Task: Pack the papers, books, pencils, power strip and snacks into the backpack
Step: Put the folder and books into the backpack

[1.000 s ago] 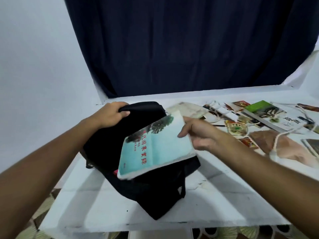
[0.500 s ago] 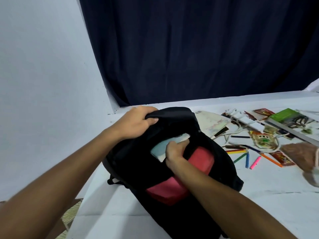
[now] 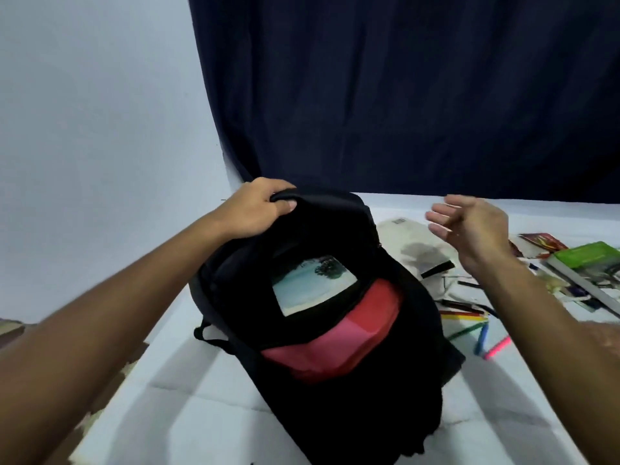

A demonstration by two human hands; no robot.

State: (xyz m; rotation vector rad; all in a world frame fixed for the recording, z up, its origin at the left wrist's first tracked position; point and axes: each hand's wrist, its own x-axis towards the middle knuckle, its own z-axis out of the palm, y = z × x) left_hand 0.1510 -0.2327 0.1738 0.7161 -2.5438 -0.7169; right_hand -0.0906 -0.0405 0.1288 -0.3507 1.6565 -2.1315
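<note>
The left hand (image 3: 256,209) grips the top edge of the black backpack (image 3: 335,330), fingers curled over it, apparently to hold the mouth open for loading. Just below that hand, a teal-covered book (image 3: 313,286) sits inside the main compartment, above the red lining (image 3: 335,344). The right hand (image 3: 469,229) hovers empty with fingers spread, apart from the backpack. Under and beside the right hand, on the table (image 3: 201,407), lie a cream sheet of paper (image 3: 412,243), coloured pencils (image 3: 469,318) and a green book (image 3: 590,260), not yet packed.

No lettering on any book or packet is legible.
</note>
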